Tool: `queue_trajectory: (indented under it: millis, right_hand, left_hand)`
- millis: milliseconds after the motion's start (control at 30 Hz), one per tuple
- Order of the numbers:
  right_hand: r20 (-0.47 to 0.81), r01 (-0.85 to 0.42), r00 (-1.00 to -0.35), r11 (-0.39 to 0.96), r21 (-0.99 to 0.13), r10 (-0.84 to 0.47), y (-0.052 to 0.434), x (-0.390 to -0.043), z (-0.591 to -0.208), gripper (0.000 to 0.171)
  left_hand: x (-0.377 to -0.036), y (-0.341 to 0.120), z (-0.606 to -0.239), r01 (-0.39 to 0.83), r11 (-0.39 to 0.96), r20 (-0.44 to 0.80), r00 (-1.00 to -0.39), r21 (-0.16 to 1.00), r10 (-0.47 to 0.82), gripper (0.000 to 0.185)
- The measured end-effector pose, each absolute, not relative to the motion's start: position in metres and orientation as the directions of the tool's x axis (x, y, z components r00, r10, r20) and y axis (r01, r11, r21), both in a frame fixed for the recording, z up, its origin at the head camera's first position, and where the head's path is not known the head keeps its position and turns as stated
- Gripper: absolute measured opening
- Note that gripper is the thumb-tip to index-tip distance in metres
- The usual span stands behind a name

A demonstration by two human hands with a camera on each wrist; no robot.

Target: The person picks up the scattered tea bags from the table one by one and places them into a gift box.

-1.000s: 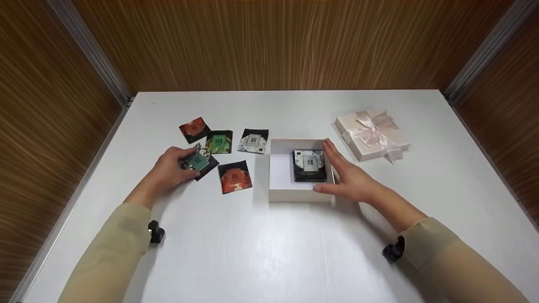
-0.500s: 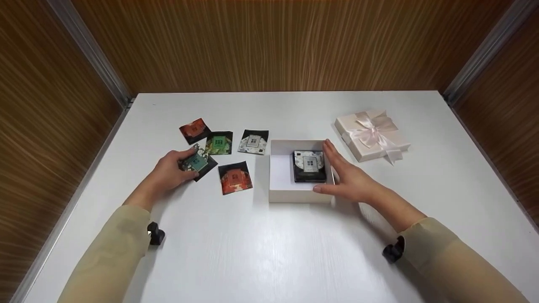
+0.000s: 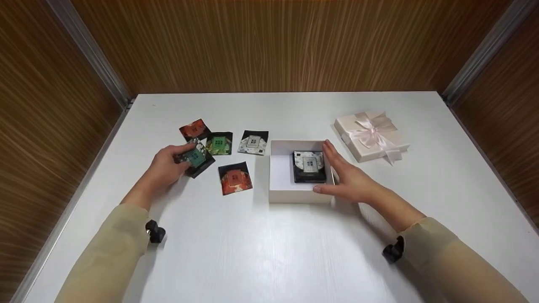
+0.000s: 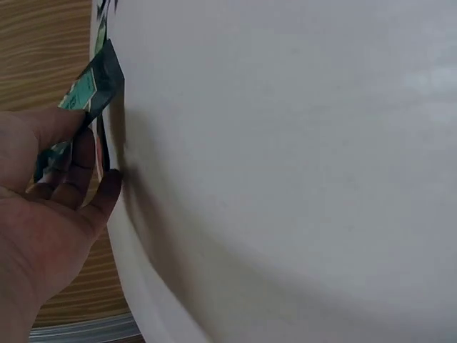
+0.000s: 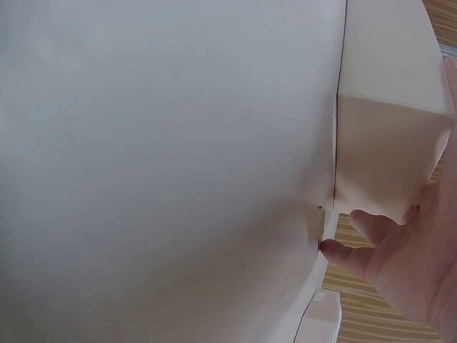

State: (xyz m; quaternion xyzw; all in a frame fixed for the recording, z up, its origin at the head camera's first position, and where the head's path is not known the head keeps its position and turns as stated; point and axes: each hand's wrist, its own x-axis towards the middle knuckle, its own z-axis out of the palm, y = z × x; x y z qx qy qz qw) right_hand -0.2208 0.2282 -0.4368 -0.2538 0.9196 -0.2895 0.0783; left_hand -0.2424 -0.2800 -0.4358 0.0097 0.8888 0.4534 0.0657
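Between thumb and fingers, my left hand [image 3: 168,165] pinches a green floral tea sachet [image 3: 196,157], tilted up off the table in the left wrist view. It overlaps the corner of a red sachet [image 3: 194,128] behind it. A green-and-yellow sachet [image 3: 219,143], a white floral sachet [image 3: 252,142] and an orange-red sachet [image 3: 235,178] lie close by. My right hand [image 3: 353,180] rests against the right side of an open white box [image 3: 300,196], fingers extended and thumb over the front rim. Inside the box, at its right, sits a stack of black-and-white sachets [image 3: 309,166].
A pale pink box lid [image 3: 370,135] with a satin ribbon bow lies behind and right of the white box. Wood-grain panels [image 3: 269,46] enclose the white table [image 3: 269,248] at the back and sides.
My left hand has raised the green floral sachet slightly and shifted it a little back and left. My right hand and the white box hold their place.
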Motion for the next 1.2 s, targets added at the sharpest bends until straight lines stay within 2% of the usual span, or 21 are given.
queue_trajectory:
  millis: [233, 400, 633, 767, 1000, 1200]
  right_hand:
    - [0.006, -0.426, -0.859, 0.708, -0.564, -0.512, 0.228, -0.220, -0.437, 0.120]
    - [0.002, -0.422, -0.859, 0.706, -0.568, -0.512, 0.228, -0.220, -0.436, 0.120]
    - [0.002, -0.419, -0.855, 0.688, -0.592, -0.518, 0.229, -0.220, -0.436, 0.120]
    - [0.003, -0.421, -0.854, 0.687, -0.593, -0.521, 0.229, -0.220, -0.436, 0.120]
    - [0.002, -0.421, -0.856, 0.695, -0.584, -0.517, 0.229, -0.221, -0.437, 0.120]
    - [0.011, -0.424, -0.858, 0.695, -0.581, -0.514, 0.229, -0.221, -0.438, 0.119]
  left_hand:
    - [-0.244, -0.275, -0.423, 0.034, 0.643, -0.008, -0.998, 0.765, 0.063, 0.043]
    - [-0.247, -0.269, -0.413, 0.048, 0.628, 0.026, -0.999, 0.776, 0.045, 0.034]
    - [-0.247, -0.257, -0.404, 0.121, 0.612, 0.110, -0.992, 0.781, 0.057, 0.033]
    - [-0.247, -0.247, -0.399, 0.142, 0.611, 0.139, -0.989, 0.779, 0.052, 0.042]
    - [-0.247, -0.224, -0.384, 0.142, 0.563, 0.119, -0.990, 0.815, 0.076, 0.046]
    - [-0.245, -0.194, -0.370, 0.175, 0.530, 0.114, -0.983, 0.830, 0.146, 0.049]
